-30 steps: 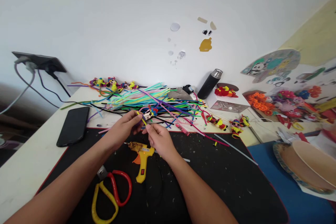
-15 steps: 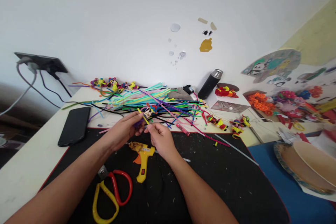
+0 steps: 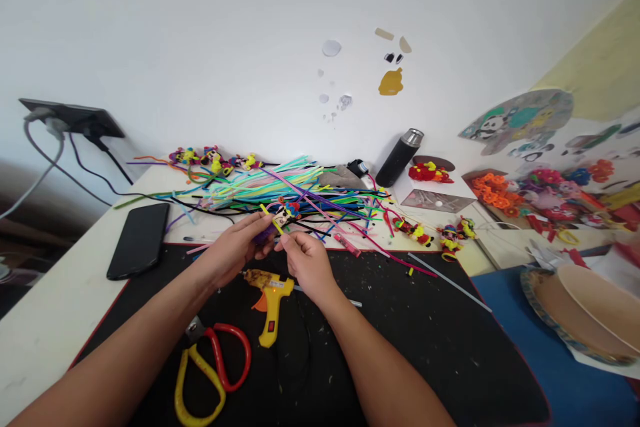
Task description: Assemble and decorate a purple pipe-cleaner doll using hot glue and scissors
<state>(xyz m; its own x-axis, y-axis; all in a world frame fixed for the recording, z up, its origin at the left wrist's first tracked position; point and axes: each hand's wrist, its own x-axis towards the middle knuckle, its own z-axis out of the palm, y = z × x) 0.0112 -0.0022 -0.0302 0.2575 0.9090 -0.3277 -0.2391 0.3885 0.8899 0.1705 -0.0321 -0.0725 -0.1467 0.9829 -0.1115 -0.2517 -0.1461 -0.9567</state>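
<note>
My left hand (image 3: 245,240) is closed around a small pipe-cleaner doll (image 3: 285,213) with a pale face, a red-and-blue headpiece and a purple body. Across the doll's front lies a short yellow pipe cleaner (image 3: 273,219), its upper end by my left thumb. Pinched at the lower end of that yellow piece are the thumb and finger of my right hand (image 3: 305,260). Just below my hands, a yellow glue gun (image 3: 271,303) lies on the black mat (image 3: 400,347). Scissors (image 3: 220,360) with one red and one yellow handle rest left of it, partly under my left forearm.
A heap of coloured pipe cleaners (image 3: 270,187) spreads behind my hands. A black phone (image 3: 139,240) lies at left. Finished-looking dolls (image 3: 450,240) sit at right, near a dark flask (image 3: 400,159) and a white box (image 3: 435,197). A round basket (image 3: 540,307) stands far right.
The view has shifted slightly. Both hands keep nearly the same hold on the doll and the yellow pipe cleaner.
</note>
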